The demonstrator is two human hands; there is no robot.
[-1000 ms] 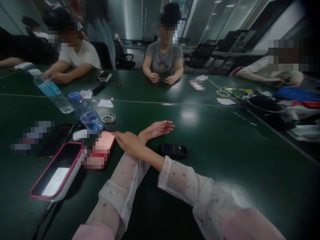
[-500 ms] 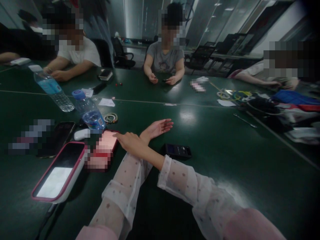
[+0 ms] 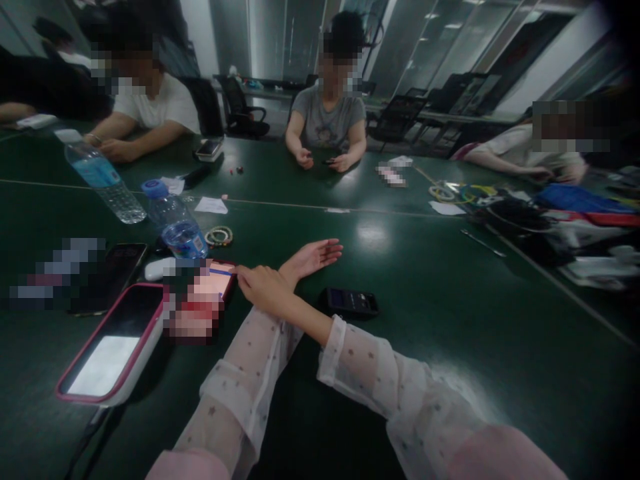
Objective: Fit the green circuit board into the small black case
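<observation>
My left hand (image 3: 316,257) rests palm up over the table, its fingers stretched out and nothing in it. Crossing over that arm, my right hand (image 3: 265,288) is closed around the left wrist, its fingertips partly hidden on the far side. Just left of my right fingers lies a red-edged phone (image 3: 220,279) with a pinkish, partly blurred screen. Beyond my right forearm sits a small black device (image 3: 351,302) with a display. Sheer white dotted sleeves cover both forearms.
Farther left are a white device with a pink-rimmed screen (image 3: 113,347), a dark phone (image 3: 113,277), a white case (image 3: 160,269), two water bottles (image 3: 177,227) and bracelets (image 3: 219,236). Cables (image 3: 463,192) and a metal tool (image 3: 483,243) lie right. Several people sit around the green table (image 3: 450,280).
My hands keep nearly the same pose, the right still across the left wrist. A blue band now shows on the red-edged phone's screen. The view has shifted slightly.
</observation>
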